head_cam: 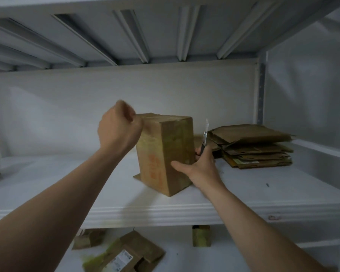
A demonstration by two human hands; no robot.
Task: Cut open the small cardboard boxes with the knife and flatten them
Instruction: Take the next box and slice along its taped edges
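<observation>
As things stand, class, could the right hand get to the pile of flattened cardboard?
Probably yes: the right hand, holding the knife beside the box, is next to the pile with nothing between them.

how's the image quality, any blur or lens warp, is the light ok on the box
Head view: light is dim and flat, no glare on the box; the left hand at its top flap is smeared by motion blur; the wide lens bows the front edge of the shelf; the cardboard on the lower shelf is soft; the knife in the right hand looks sharper.
</observation>
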